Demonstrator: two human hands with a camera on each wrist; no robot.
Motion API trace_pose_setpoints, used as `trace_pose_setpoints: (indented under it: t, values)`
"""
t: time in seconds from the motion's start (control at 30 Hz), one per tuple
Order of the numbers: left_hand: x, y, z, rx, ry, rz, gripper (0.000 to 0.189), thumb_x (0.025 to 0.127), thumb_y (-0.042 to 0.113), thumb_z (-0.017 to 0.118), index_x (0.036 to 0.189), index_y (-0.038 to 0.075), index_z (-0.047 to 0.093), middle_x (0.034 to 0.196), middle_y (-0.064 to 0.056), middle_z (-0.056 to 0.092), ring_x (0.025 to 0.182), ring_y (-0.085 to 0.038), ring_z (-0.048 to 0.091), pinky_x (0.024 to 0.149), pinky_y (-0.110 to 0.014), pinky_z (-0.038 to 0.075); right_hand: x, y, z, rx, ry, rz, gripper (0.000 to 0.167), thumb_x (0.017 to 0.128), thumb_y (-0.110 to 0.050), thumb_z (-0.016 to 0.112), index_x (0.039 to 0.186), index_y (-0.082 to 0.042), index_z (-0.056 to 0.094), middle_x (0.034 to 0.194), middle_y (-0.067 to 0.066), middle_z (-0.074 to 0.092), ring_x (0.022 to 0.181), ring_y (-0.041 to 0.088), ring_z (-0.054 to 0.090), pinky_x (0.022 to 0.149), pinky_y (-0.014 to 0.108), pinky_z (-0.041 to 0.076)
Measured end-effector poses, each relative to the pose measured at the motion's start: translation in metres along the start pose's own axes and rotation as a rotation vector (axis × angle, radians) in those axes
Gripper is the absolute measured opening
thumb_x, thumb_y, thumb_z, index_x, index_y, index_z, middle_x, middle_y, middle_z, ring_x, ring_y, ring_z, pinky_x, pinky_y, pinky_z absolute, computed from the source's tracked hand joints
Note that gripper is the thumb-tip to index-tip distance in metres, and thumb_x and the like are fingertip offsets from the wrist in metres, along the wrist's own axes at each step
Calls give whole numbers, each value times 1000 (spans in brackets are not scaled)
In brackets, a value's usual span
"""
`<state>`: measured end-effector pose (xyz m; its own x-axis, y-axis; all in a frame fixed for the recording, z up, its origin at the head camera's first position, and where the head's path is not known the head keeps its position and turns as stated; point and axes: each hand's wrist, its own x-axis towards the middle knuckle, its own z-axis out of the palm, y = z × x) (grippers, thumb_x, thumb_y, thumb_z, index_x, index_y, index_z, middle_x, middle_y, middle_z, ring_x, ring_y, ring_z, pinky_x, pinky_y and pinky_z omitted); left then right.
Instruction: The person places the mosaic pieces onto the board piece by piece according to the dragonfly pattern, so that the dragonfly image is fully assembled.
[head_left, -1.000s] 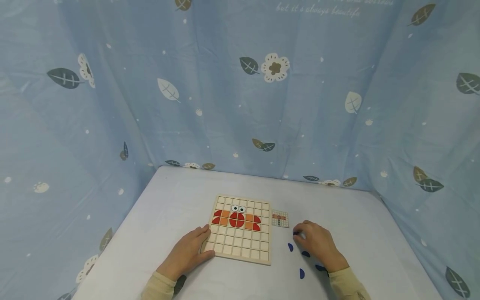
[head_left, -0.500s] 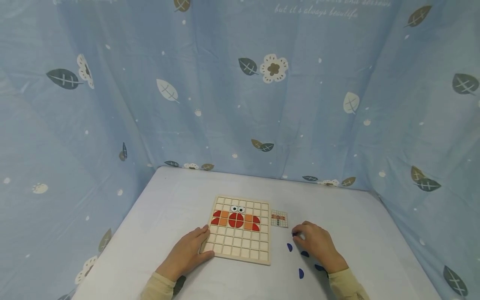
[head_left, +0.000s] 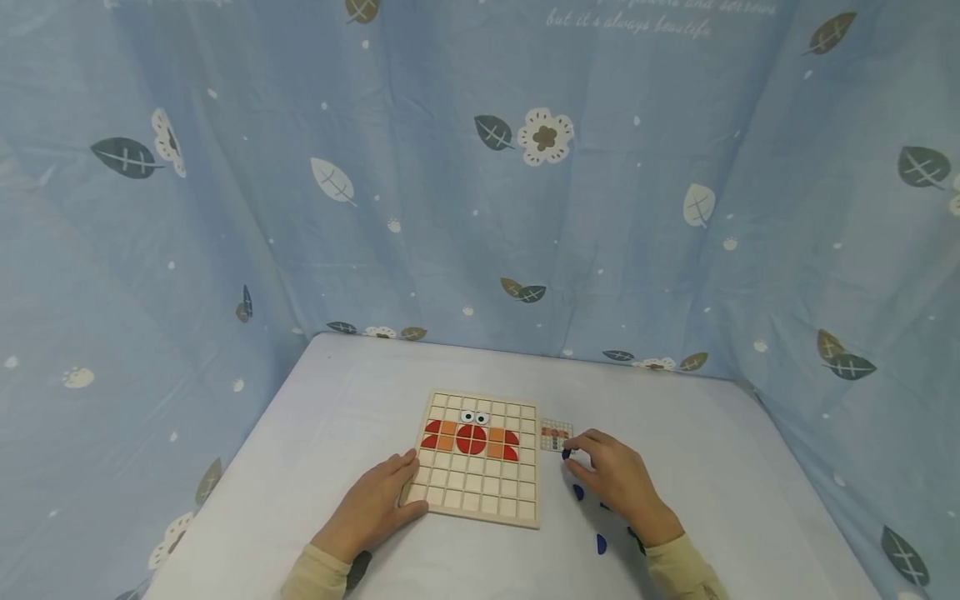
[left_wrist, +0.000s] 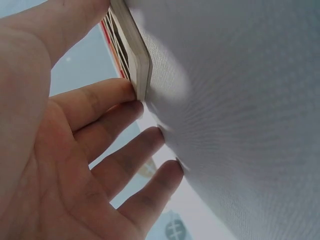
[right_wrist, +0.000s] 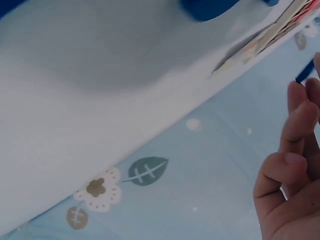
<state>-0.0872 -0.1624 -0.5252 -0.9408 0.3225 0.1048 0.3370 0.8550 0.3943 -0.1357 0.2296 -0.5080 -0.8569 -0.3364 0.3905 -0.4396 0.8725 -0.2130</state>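
I see right hand (head_left: 618,479) shifted toward board (head_left: 490,485), fingers pinching blue piece (head_left: 566,455) right of board. Transfer advanced: piece nearer, not on board. Left hand (head_left: 375,504): fingers extended, touching board's left edge.

A blue curtain (head_left: 420,208) — printed with leaves (head_left: 493,133) and flowers (head_left: 545,137) — hangs behind the white table (head_left: 645,408).

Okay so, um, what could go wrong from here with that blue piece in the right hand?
The blue piece is small and pinched between the fingertips of the right hand, so it might slip. Those fingertips are close to the pattern card and could nudge it. The left hand touches the board; a push there might shift it.
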Motion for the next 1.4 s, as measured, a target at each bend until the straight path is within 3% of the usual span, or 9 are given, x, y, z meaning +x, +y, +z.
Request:
trace_pose_setpoints:
  t: [0.23,0.5,0.73,0.97,1.4]
  values:
    - [0,2,-1,-4,2,-4,72,88,42,78,138,-5,58,149,-16,53,135,-39,49,113,-52,41,6,-12,2,53,108,-159,33,76,-23,92,106,-21,77,98,-8,69,67,3,56,54,19,50]
    - [0,1,1,-1,2,7,72,87,41,79,138,-6,58,148,-17,53,135,-39,50,112,-52,41,14,-26,7,77,133,-233,32,76,-24,91,105,-22,78,111,-4,73,93,11,69,68,27,60]
    - [-1,1,0,1,-4,6,73,87,42,78,138,-6,58,148,-18,53,135,-40,50,112,-52,42,23,-45,11,79,126,-278,30,77,-26,91,104,-24,77,104,-9,70,91,8,68,73,28,60]
    - [-1,2,0,1,-15,-6,72,88,41,79,139,-6,57,149,-17,52,136,-39,49,113,-52,41,37,-62,16,124,138,-389,26,80,-25,89,103,-21,77,101,-8,70,89,7,68,73,26,60]
    - [1,0,1,26,-9,8,72,88,42,78,139,-6,58,148,-17,53,134,-38,51,112,-51,42,61,-93,29,125,-5,-411,20,85,-28,85,103,-23,78,104,-7,70,89,8,68,71,24,59]
